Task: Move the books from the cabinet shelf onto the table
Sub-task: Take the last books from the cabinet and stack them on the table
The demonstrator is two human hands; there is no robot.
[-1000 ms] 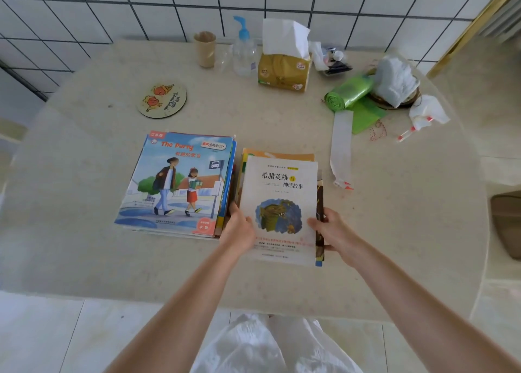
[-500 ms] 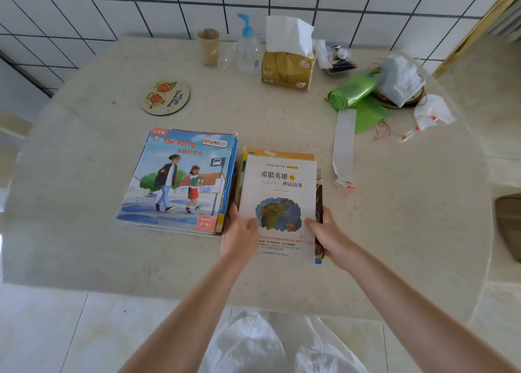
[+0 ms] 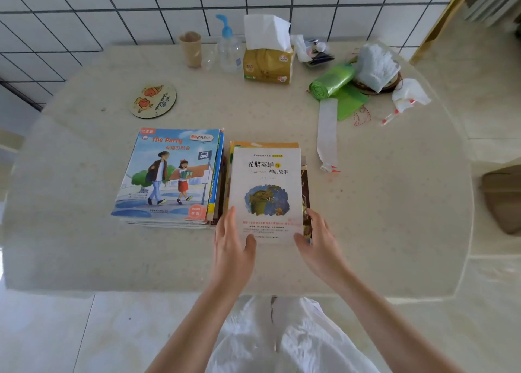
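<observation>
Two stacks of books lie side by side on the beige table [image 3: 394, 217]. The left stack [image 3: 169, 175] is topped by a blue picture book titled "The Party". The right stack is topped by a white book [image 3: 266, 192] with a dragon picture on its cover. My left hand [image 3: 232, 240] lies with straight fingers along the white book's near left edge, thumb near its bottom edge. My right hand [image 3: 318, 238] is at the stack's near right corner, fingers relaxed and touching its side. The cabinet shelf is out of view.
At the table's back stand a paper cup [image 3: 191, 48], a pump bottle [image 3: 228, 48], a tissue box [image 3: 267, 59], a green bag roll [image 3: 332, 81] and crumpled cloths. A round coaster [image 3: 153, 99] and a paper strip [image 3: 327, 133] lie nearer. Tiled wall behind.
Both hands have loosened from gripping the white book's near edge and slid back a little, fingers now straight. The stacks have not moved.
</observation>
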